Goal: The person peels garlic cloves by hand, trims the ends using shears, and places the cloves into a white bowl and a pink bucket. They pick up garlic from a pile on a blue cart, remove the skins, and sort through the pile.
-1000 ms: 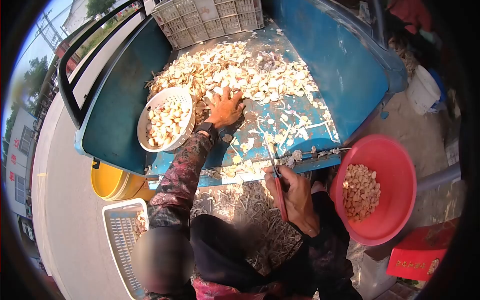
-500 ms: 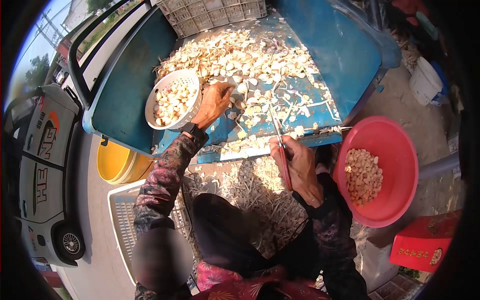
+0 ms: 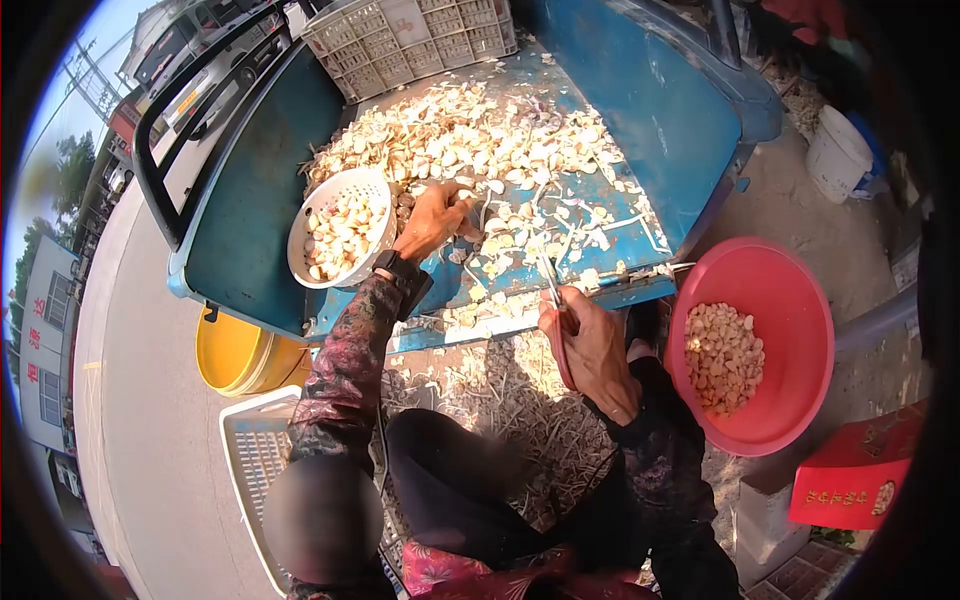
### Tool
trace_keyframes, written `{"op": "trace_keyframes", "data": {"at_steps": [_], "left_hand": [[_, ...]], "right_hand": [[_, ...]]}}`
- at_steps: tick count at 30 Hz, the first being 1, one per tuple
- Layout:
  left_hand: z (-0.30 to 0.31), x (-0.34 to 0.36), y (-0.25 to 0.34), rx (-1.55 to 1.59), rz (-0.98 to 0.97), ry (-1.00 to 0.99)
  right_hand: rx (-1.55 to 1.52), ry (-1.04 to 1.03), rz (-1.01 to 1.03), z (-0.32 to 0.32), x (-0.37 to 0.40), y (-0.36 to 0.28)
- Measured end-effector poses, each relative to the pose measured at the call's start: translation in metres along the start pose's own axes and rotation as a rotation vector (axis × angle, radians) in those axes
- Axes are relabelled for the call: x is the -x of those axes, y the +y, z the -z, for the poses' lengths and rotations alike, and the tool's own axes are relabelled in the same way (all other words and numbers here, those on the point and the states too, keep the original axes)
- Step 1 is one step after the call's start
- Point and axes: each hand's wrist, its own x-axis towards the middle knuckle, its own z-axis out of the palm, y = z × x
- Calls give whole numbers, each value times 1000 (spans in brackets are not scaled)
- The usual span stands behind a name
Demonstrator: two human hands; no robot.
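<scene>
just beyond the left hand lie garlic cloves.

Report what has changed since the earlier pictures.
The left hand, first spread over pale garlic pieces, curled its fingers and drew back toward the white perforated plastic bowl. A pale grey van came into view, then moved farther off. Unchanged: right hand holding red-handled metal scissors; round red plastic basin.

Crate cut by top edge; scissors partly hidden by right hand; left hand, contents unclear.
</scene>
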Motion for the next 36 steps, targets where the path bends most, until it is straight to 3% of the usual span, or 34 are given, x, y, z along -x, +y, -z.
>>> {"op": "trace_keyframes", "data": {"at_steps": [4, 7, 11, 18, 20, 21, 24, 27, 28, 31, 33, 35, 36], "left_hand": [[6, 61, 31, 260, 32, -199], [0, 98, 50, 279, 119, -233], [3, 116, 46, 215, 125, -398], [1, 120, 45, 116, 106, -449], [-3, 118, 39, 195, 102, -470], [-6, 120, 39, 195, 103, -472], [-15, 121, 40, 361, 38, -564], [-10, 107, 17, 607, 163, -485], [-6, 103, 13, 684, 177, -318], [14, 79, -7, 804, 134, -71], [20, 58, -17, 625, 196, -11], [20, 47, -10, 53, 195, 61], [15, 27, -38, -154, 47, 148]], "right_hand": [[172, 91, 90, -9, 0, 4], [308, 78, 234, -10, 1, 1], [259, 39, 314, -10, 4, 1], [35, 34, 472, -16, 4, 6], [85, -182, 266, -6, 5, -4], [84, -181, 264, -9, 5, -2], [-211, -317, -42, -10, 3, -8], [-419, -206, -205, 0, -3, -12], [-417, -128, -168, -2, -6, -2], [-364, -76, -144, -3, -5, -1], [-291, -81, -99, -4, -5, -2], [-225, -101, -86, -7, -4, -6], [-227, -107, -106, -8, -4, -6]]}}
